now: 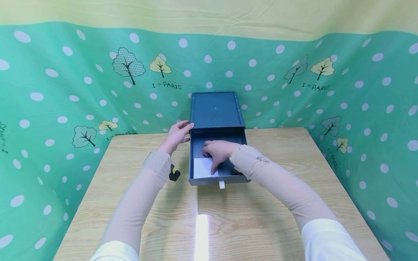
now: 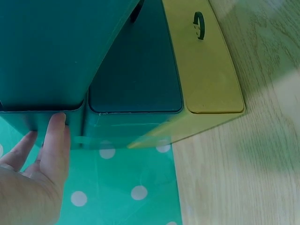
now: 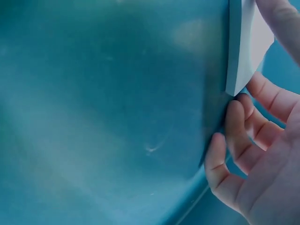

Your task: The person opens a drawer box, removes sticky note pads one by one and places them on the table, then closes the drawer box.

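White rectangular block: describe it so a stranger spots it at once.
On the pale wooden table stands a blue-topped plastic drawer cabinet, its blue top drawer pulled out. The white rectangular block is in the drawer's near left corner, touched by the person's right hand. Unlike the small white tab on the drawer's outer front, it is inside.

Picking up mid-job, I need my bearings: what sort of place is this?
Probably a makeshift booth, perhaps for filming: dotted cloth hangs behind and on both sides of a wooden table that holds a set of drawers.
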`<move>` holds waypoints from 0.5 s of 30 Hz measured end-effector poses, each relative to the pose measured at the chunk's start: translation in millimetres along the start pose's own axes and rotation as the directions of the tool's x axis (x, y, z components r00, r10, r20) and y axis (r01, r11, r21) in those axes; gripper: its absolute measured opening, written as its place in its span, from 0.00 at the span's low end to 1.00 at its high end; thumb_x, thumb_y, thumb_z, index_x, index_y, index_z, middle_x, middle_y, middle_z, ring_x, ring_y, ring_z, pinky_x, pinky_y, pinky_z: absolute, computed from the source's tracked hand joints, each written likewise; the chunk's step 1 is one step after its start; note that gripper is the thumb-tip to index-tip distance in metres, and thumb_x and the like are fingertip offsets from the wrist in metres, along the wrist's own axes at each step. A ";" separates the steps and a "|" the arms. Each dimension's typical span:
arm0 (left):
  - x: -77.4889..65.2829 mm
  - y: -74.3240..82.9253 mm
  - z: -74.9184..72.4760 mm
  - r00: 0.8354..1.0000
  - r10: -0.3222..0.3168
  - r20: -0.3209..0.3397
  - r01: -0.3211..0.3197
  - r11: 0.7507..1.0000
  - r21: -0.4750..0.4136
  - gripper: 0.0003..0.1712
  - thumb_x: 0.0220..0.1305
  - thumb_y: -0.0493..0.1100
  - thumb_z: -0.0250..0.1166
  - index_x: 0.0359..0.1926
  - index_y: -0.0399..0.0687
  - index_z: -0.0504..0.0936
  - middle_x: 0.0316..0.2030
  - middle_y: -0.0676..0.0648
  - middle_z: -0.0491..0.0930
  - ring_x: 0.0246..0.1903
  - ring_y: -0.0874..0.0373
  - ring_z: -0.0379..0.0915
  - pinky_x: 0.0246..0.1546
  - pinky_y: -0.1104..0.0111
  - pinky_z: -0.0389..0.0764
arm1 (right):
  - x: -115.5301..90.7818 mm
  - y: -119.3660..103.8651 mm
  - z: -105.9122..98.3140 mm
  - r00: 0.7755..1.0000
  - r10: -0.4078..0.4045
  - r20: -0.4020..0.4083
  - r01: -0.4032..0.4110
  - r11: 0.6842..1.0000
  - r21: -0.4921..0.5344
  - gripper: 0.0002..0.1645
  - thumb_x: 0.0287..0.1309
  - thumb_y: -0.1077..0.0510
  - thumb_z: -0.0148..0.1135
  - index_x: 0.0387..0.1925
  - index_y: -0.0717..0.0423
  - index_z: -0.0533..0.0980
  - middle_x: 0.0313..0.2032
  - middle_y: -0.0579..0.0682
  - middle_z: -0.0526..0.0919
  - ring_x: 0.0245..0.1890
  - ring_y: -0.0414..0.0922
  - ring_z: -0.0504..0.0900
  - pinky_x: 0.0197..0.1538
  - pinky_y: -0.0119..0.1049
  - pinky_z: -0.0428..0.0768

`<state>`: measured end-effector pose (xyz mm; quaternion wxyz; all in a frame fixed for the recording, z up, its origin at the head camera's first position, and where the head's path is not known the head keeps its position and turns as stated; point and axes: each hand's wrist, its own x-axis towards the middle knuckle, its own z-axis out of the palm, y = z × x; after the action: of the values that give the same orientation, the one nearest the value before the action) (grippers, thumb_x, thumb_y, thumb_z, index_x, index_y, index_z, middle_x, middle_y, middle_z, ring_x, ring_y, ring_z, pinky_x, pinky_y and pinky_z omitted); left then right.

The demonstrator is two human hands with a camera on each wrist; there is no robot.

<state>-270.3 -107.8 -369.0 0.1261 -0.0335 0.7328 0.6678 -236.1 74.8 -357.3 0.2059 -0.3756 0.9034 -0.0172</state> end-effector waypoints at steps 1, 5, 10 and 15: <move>-0.2 0.4 0.1 1.000 -0.002 0.000 0.002 1.000 0.001 0.33 0.69 0.47 0.55 0.71 0.43 0.58 0.66 0.39 0.63 0.64 0.43 0.63 0.60 0.55 0.74 | 0.0 -0.8 -0.4 1.000 0.003 0.001 -0.003 1.000 -0.010 0.31 0.34 0.40 0.79 0.36 0.51 0.76 0.39 0.46 0.72 0.37 0.42 0.72 0.43 0.32 0.75; -1.2 2.0 0.6 1.000 -0.005 0.002 0.005 1.000 0.007 0.33 0.69 0.48 0.55 0.71 0.44 0.58 0.66 0.39 0.63 0.64 0.43 0.62 0.60 0.55 0.74 | -0.6 -4.7 -1.6 1.000 0.018 0.002 -0.018 0.999 -0.051 0.29 0.34 0.41 0.79 0.35 0.52 0.78 0.37 0.46 0.73 0.35 0.41 0.72 0.40 0.32 0.76; -0.4 2.0 0.0 1.000 -0.006 -0.001 0.006 1.000 0.007 0.33 0.69 0.48 0.56 0.71 0.44 0.58 0.66 0.39 0.64 0.64 0.43 0.62 0.59 0.55 0.75 | -0.8 -9.8 -2.5 0.999 0.053 0.005 -0.052 0.995 -0.081 0.31 0.34 0.41 0.79 0.39 0.52 0.79 0.37 0.45 0.74 0.35 0.41 0.73 0.40 0.32 0.76; 0.0 0.9 -1.1 1.000 -0.013 -0.001 0.013 1.000 0.006 0.34 0.69 0.49 0.56 0.71 0.45 0.58 0.66 0.39 0.63 0.64 0.43 0.62 0.59 0.55 0.75 | -0.9 -12.6 -3.4 0.997 0.075 0.016 -0.074 0.996 -0.056 0.31 0.34 0.42 0.79 0.41 0.51 0.79 0.34 0.44 0.78 0.33 0.41 0.74 0.39 0.32 0.77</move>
<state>-270.6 -108.7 -368.0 0.1304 -0.0382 0.7347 0.6647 -228.4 66.0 -351.5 0.2041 -0.3475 0.9150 0.0190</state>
